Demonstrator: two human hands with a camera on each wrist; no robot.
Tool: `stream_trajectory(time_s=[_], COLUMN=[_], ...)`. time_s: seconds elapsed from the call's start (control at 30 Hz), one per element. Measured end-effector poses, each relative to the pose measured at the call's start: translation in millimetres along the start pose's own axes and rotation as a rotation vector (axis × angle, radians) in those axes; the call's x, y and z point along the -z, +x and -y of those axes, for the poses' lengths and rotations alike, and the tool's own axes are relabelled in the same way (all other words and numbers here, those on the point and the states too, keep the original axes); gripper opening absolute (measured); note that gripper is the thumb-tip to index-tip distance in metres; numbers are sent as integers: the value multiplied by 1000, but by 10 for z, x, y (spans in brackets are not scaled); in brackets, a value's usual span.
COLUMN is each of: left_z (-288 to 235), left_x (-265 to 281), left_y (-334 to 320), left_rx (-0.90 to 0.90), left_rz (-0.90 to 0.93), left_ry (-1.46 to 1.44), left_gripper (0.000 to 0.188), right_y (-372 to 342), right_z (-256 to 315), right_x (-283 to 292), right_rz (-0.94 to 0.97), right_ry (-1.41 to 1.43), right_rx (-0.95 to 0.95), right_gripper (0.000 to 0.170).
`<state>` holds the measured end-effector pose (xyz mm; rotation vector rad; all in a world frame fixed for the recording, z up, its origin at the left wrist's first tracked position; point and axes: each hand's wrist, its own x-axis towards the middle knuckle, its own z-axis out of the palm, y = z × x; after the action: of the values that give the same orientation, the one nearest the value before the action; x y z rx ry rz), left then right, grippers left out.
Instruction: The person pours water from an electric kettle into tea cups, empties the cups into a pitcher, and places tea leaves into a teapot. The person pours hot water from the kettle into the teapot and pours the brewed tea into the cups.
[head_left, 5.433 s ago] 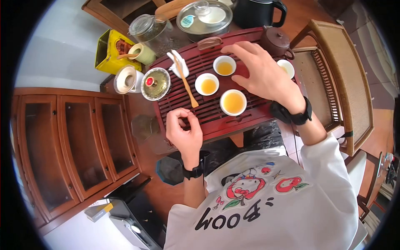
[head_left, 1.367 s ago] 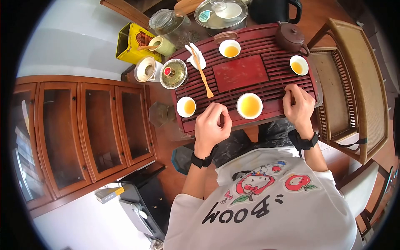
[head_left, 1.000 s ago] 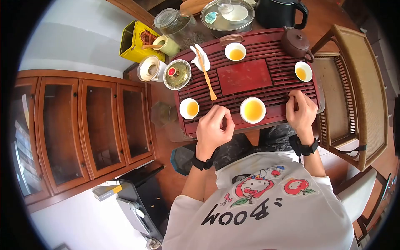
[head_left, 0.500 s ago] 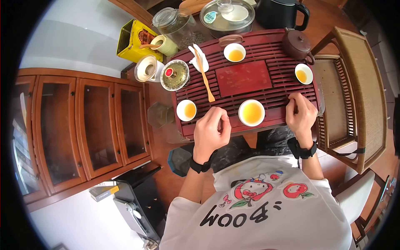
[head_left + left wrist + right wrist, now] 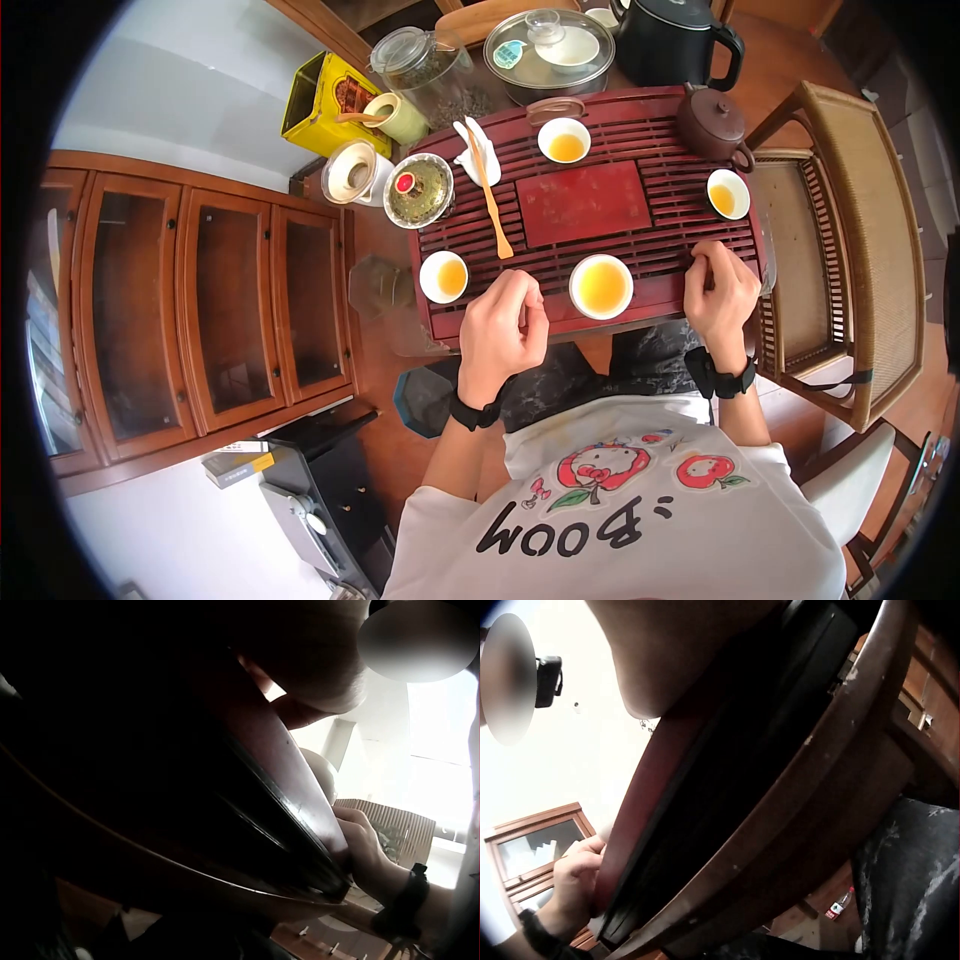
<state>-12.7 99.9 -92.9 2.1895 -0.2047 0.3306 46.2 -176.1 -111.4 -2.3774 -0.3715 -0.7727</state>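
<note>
From the head, the left hand [image 5: 503, 325] rests at the near edge of the red tray [image 5: 655, 297], between the left cup [image 5: 429, 277] and the big cup [image 5: 602, 314]; its fingers are loosely curled in and hold nothing. The right hand [image 5: 722, 290] rests near the tray's near right corner, its fingers loosely curled too, with nothing in them. Both look put there just to lean. The big cup stands between the hands, the left cup by the near left corner, the back cup [image 5: 563, 126] by the middle of the far edge, and the right cup [image 5: 739, 184] by the right edge. All have yellow tea in them and stand upright, which should keep it in; they seem spread out so each side has one. The wooden scoop [image 5: 495, 220] leans on a white holder [image 5: 474, 160], perhaps so it is easy to pick up. A lidded bowl [image 5: 418, 190] sits at the left edge and a brown teapot [image 5: 712, 122] at the far right corner. The red panel [image 5: 584, 205] in the middle leaves room to move, but the big cup has little room beside the left hand. From the left wrist, it is so dark that I cannot really tell the left fingers; the tray's side slants past, with the right hand beyond. From the right wrist, the left hand shows at the tray's other end, fingers bent, and the table [image 5: 795, 802] sticks out below the tray.
</note>
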Motion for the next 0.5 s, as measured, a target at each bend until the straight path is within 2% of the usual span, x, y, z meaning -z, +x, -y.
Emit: stream_trajectory(time_s=[0.5], left_z=[-11], left_x=[-4], left_y=[16], left_rx=[-23], left_rz=[-7], left_ry=[43], left_gripper=[15], right_y=[-7], right_z=[-7], right_x=[9], right_rz=[5], right_ry=[-1], right_rx=[12], right_gripper=[9])
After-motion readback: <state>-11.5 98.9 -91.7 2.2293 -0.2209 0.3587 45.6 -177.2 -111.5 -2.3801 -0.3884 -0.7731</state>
